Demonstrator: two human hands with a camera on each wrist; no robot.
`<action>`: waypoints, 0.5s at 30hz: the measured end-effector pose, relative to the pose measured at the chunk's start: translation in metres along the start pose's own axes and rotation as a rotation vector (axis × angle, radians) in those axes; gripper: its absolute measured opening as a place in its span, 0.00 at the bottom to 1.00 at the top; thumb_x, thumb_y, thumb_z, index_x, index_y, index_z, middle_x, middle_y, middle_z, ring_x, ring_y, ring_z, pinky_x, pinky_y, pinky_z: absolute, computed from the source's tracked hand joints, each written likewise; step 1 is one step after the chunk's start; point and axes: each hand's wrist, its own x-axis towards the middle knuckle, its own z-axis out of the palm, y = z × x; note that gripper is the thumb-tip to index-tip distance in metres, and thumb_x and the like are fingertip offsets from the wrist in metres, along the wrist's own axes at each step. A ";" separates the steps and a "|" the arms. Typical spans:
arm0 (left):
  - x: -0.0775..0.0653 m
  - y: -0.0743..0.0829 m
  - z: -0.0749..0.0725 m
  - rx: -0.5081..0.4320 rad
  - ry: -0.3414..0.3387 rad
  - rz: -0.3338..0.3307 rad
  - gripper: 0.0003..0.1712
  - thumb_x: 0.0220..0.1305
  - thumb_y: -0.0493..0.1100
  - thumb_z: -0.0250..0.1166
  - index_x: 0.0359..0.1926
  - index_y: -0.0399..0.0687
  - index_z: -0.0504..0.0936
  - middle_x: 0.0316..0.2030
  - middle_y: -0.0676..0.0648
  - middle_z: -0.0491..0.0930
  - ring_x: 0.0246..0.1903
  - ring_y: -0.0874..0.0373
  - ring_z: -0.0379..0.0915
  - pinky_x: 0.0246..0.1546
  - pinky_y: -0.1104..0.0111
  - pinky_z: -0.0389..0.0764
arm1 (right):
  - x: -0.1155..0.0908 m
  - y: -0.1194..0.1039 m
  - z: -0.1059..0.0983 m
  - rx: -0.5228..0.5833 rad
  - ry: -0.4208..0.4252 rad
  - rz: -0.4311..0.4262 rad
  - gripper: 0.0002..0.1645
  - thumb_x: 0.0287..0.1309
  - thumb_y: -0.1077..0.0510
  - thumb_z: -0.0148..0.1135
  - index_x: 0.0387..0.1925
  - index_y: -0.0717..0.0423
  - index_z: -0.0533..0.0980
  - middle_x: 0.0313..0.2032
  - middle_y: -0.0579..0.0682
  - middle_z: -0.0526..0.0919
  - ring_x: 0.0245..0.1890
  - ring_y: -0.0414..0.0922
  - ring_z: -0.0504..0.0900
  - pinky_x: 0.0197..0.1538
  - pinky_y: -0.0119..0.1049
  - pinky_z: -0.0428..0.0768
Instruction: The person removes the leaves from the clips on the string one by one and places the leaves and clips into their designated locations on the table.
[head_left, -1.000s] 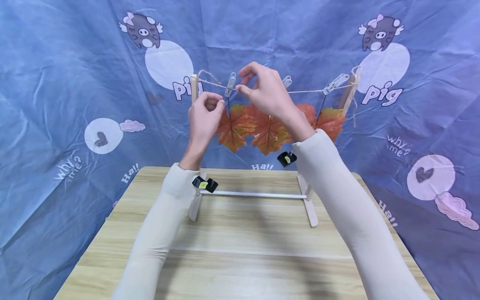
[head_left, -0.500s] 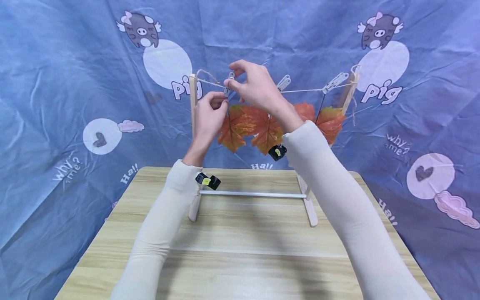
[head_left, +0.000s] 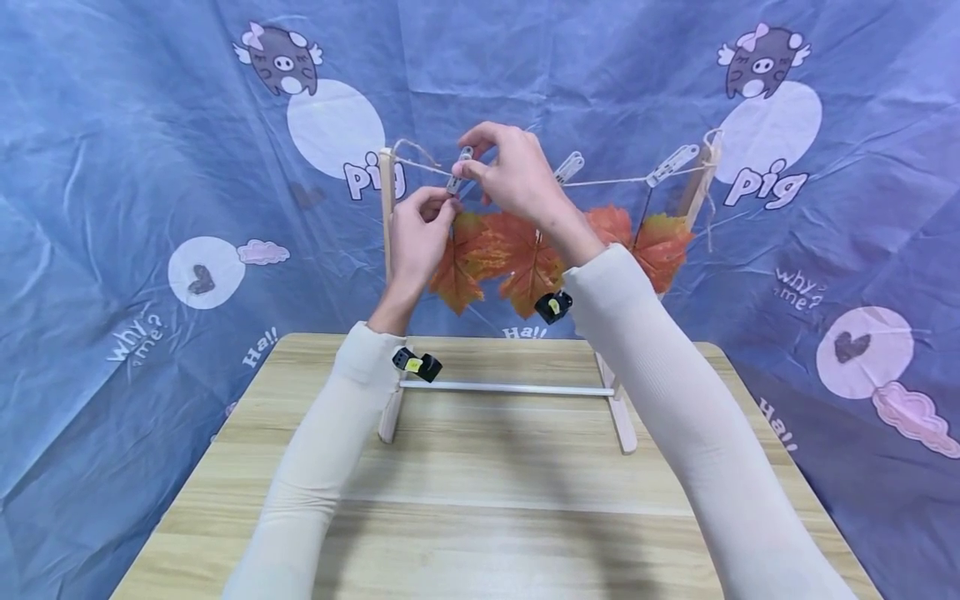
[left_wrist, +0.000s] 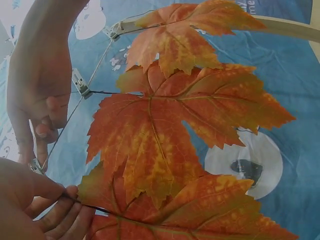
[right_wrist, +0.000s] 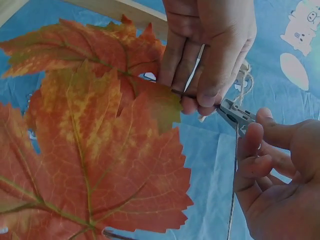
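Observation:
My left hand (head_left: 420, 237) pinches the dark stem (left_wrist: 93, 206) of the leftmost artificial maple leaf (head_left: 459, 265), just below the string. Between the thumb and fingers of my right hand (head_left: 517, 171) is a light grey clothespin (right_wrist: 237, 116), gripped by its handle end. The clothespin's nose points at my left fingertips, with the stem right at it. In the right wrist view the twine (right_wrist: 233, 185) runs down past the clothespin. Two more maple leaves, a middle one (head_left: 531, 262) and a right one (head_left: 660, 248), hang from clothespins by their stems.
A wooden stand holds the string between its left post (head_left: 387, 187) and right post (head_left: 697, 192). A white crossbar (head_left: 506, 388) joins its feet on the wooden table (head_left: 480, 542). A blue printed cloth (head_left: 480, 58) hangs close behind.
My right hand has moved left and taken hold of the left clothespin. The left hand has shifted slightly right to the clothespin's nose, and the left leaf has sunk a little.

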 end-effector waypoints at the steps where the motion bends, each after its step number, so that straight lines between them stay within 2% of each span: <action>1: 0.000 0.000 0.000 -0.001 0.000 0.005 0.10 0.76 0.37 0.65 0.49 0.35 0.88 0.42 0.37 0.91 0.36 0.59 0.85 0.32 0.76 0.75 | 0.000 0.000 0.000 0.007 0.004 0.000 0.23 0.77 0.49 0.63 0.68 0.47 0.78 0.53 0.47 0.85 0.27 0.43 0.87 0.28 0.34 0.78; 10: 0.000 -0.001 0.002 -0.016 0.012 0.003 0.09 0.76 0.36 0.65 0.47 0.35 0.88 0.41 0.37 0.91 0.35 0.61 0.84 0.32 0.77 0.76 | -0.003 -0.002 0.001 0.068 0.053 0.005 0.16 0.75 0.54 0.65 0.59 0.50 0.83 0.49 0.49 0.89 0.27 0.44 0.87 0.31 0.34 0.83; 15: -0.001 0.000 0.001 0.004 0.029 0.000 0.09 0.75 0.37 0.66 0.47 0.36 0.89 0.41 0.37 0.91 0.37 0.59 0.87 0.34 0.78 0.78 | -0.004 -0.002 0.001 0.089 0.106 -0.025 0.11 0.74 0.57 0.67 0.53 0.52 0.85 0.44 0.50 0.91 0.28 0.45 0.87 0.33 0.33 0.85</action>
